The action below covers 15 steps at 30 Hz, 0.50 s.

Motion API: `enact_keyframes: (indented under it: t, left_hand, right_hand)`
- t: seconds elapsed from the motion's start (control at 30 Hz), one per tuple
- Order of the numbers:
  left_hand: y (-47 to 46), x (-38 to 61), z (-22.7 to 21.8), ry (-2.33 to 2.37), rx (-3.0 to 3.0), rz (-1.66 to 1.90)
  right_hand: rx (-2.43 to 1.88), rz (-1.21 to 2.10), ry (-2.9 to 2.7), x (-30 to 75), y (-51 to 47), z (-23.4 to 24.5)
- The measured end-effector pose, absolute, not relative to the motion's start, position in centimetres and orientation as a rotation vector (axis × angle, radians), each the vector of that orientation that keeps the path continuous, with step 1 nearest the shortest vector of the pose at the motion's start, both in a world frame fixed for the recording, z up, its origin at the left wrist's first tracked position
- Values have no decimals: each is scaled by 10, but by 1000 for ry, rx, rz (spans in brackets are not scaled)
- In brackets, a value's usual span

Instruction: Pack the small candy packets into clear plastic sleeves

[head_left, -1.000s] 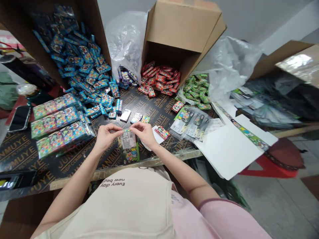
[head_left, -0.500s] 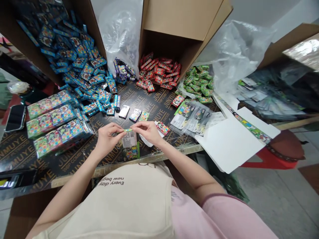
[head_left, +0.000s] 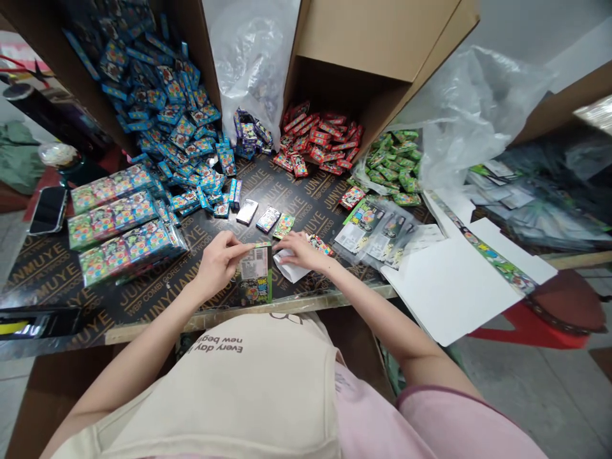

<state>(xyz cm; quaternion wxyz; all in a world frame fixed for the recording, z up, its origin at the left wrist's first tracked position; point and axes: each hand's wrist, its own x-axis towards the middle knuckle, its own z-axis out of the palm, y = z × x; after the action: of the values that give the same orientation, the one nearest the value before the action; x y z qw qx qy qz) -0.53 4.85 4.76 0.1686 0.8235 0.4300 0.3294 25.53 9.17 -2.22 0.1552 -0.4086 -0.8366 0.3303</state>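
Close to the table's front edge, my left hand (head_left: 218, 264) is closed at the upper left of a clear printed bag (head_left: 255, 280) with green edging. Its index finger points along the bag's top, where a small green strip shows. Off the bag, my right hand (head_left: 302, 252) has its fingers apart and bent downward over a folded white paper (head_left: 291, 270). Just beyond those fingertips lies a small green box (head_left: 284, 225). A red box (head_left: 320, 245) is partly hidden behind the right hand. Further left lie a dark-and-white box (head_left: 268, 218) and a silvery box (head_left: 247, 211).
Blue boxes (head_left: 186, 143) spill from a carton at left; red boxes (head_left: 320, 137) and green packets (head_left: 394, 162) are heaped behind. Wrapped multipacks (head_left: 129, 245) stand left. Printed bags (head_left: 370, 233) and white card sheets (head_left: 459, 280) lie right, the sheets overhanging the edge.
My right hand has let go of the bag's top and moved right, over the white paper. My left hand stays at the bag. The view has shifted slightly left.
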Motion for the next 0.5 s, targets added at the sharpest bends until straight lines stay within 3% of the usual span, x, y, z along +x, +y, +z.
enact_keyframes:
  t: [0.17,0.5]
  left_hand:
    - [48,-7,44,1233,2312,979]
    - [47,-6,42,1273,2215,1023]
  right_hand:
    - [-1174,836,-2483,256,88,-53]
    - [-1142,560,-2456,253,78,-68]
